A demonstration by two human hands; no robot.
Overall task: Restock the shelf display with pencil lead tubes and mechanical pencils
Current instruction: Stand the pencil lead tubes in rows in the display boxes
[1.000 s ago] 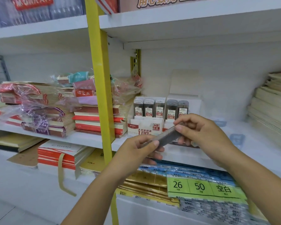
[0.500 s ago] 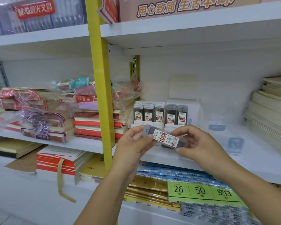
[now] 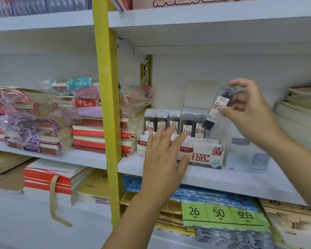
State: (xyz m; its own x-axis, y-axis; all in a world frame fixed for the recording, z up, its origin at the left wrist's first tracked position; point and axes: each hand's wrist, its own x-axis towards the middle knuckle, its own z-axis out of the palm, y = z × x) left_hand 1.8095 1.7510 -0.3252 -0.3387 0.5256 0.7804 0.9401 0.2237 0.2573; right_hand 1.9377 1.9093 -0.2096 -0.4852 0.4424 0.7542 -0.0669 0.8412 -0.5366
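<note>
1. Starting at the right hand (image 3: 248, 112), a lead tube (image 3: 218, 106) is seen pinched between the thumb and the curled fingers. The tube is held tilted in the air, above the right end of the display boxes and not touching them.
2. The left hand (image 3: 165, 153) is held flat with straight, spread fingers and nothing is gripped. It is placed in front of the display boxes; whether they are touched cannot be told.
3. A left display box (image 3: 141, 150) is mostly hidden by this hand. Three rows of upright tubes (image 3: 149, 121) are kept in it.
4. A right display box (image 3: 207, 156), marked HB 0.7, stands just beside it. Two rows of upright tubes (image 3: 193, 124) are kept in it.
5. A clear plastic holder (image 3: 246, 159) is set just right of the boxes; its content is too blurred to tell.
6. All these containers are carried by a white shelf (image 3: 223, 178).
7. Wrapped stacks of notebooks (image 3: 101, 133) are stored left of the boxes, partly behind a yellow post (image 3: 106, 87).
8. Paper stacks (image 3: 298, 119) are piled at the far right.
</note>
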